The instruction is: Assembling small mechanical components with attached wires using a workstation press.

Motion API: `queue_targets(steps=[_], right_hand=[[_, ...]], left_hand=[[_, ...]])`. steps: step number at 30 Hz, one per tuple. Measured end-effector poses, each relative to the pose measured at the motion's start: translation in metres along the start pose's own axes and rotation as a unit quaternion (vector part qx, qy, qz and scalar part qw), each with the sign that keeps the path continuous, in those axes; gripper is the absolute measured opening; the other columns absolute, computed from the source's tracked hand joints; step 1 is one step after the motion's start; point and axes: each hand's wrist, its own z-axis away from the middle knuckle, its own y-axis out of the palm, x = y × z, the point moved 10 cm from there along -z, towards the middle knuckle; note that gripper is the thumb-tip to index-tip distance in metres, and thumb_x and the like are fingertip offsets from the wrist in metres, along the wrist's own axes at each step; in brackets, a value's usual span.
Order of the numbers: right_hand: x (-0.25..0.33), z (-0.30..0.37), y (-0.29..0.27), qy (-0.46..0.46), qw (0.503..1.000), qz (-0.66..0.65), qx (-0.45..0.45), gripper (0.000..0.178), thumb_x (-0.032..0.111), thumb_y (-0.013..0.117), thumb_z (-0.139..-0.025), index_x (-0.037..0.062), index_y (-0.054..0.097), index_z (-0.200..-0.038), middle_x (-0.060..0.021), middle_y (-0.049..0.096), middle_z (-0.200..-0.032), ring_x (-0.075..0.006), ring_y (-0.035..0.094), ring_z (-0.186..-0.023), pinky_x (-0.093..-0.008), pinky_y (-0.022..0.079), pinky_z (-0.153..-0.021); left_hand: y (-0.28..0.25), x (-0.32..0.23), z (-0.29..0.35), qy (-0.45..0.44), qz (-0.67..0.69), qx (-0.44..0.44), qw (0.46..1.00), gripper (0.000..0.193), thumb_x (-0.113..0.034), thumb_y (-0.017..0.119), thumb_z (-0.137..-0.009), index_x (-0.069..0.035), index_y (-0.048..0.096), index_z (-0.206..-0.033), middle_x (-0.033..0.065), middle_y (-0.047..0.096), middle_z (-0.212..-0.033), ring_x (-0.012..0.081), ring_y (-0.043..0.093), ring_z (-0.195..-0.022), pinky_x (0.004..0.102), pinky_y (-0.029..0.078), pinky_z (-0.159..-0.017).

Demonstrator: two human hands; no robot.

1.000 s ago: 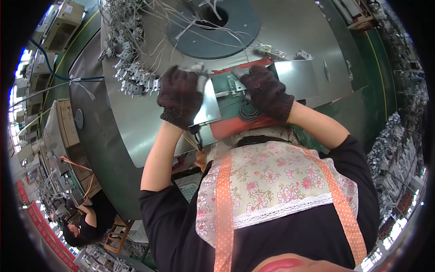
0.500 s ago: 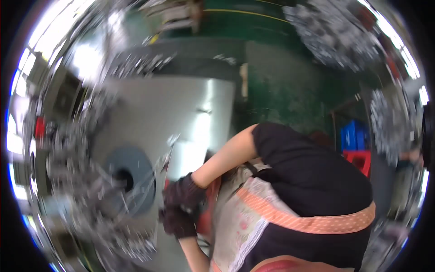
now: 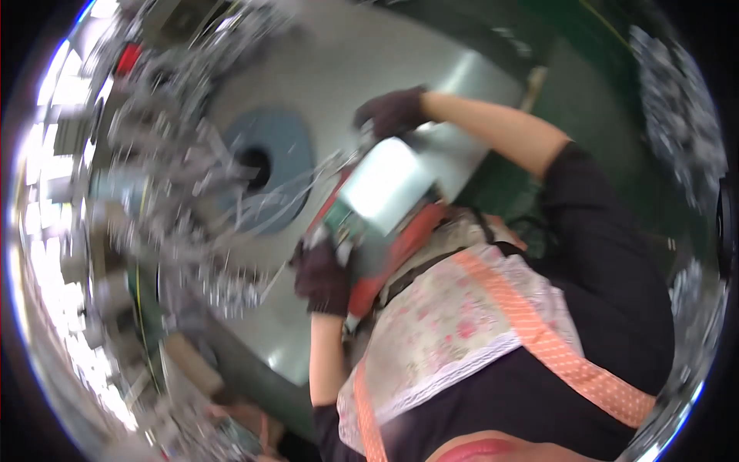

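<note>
My left hand [image 3: 323, 279], in a dark glove, is at the near left corner of a red tray-like thing [image 3: 369, 294]. Its fingers are curled beside small pale pieces, blurred by motion. My right hand [image 3: 391, 112], gloved alike, is over the far end, its fingers closed at a small silvery piece [image 3: 367, 137]. Between the hands a bright, smooth pale plate [image 3: 387, 185] covers much of the red thing. A green part [image 3: 342, 222] shows beside the plate; what lies beneath is hidden.
All this rests on a shiny metal table [image 3: 339, 58]. Left of the hands lies a blue-grey pad [image 3: 289, 138] with a dark round hole [image 3: 254, 168]. Many tangled silvery parts [image 3: 181, 165] heap along the table's left side. More silvery bundles [image 3: 673, 108] stand at the far right.
My hands were close together at the near side of the plate; now they are apart. The right has gone to the far end, the left stays near. The whole view has turned.
</note>
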Motion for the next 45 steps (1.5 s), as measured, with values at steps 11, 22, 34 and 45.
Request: queue_targets(steps=[11,22,34,45], right_hand=[[0.068,0.044,-0.062,-0.318,0.920,-0.032,-0.227,0.055,0.001,0.069,-0.089,0.0012,0.052,-0.141,-0.0129,0.067,-0.119,-0.0230,0.068,-0.107,-0.0335,0.057,-0.093],[0.100,0.054,0.013,-0.160,0.894,-0.415,0.064,0.069,0.036,0.064,-0.094,0.0059,0.041,-0.151,-0.0147,0.067,-0.114,-0.0218,0.072,-0.084,-0.0370,0.062,-0.061],[0.151,0.054,0.068,-0.096,0.811,-0.571,0.089,0.046,0.036,0.061,-0.103,0.0051,0.056,-0.137,-0.0042,0.062,-0.102,-0.0181,0.069,-0.095,-0.0383,0.062,-0.080],[0.165,0.054,0.069,-0.213,0.857,-0.459,0.093,0.062,0.036,0.056,-0.103,0.0026,0.039,-0.152,-0.0149,0.061,-0.132,-0.0242,0.063,-0.118,-0.0395,0.055,-0.098]], left_hand=[[-0.025,-0.015,-0.020,-0.060,0.004,0.028,0.998,0.056,-0.034,0.072,-0.088,0.002,0.061,-0.130,0.0218,0.068,-0.123,0.0385,0.062,-0.121,0.0495,0.042,-0.112],[-0.022,-0.010,-0.017,-0.066,0.014,0.029,0.997,0.057,-0.033,0.074,-0.088,0.002,0.061,-0.131,0.0225,0.067,-0.127,0.0392,0.061,-0.123,0.0500,0.041,-0.113],[-0.022,-0.011,-0.013,-0.070,0.010,0.010,0.997,0.044,-0.031,0.072,-0.088,-0.004,0.065,-0.122,0.0201,0.069,-0.121,0.0392,0.062,-0.119,0.0505,0.043,-0.111],[-0.002,-0.004,-0.014,-0.054,0.005,0.043,0.998,0.040,-0.033,0.068,-0.091,-0.018,0.066,-0.129,0.0115,0.066,-0.132,0.0319,0.060,-0.125,0.0526,0.037,-0.114]])
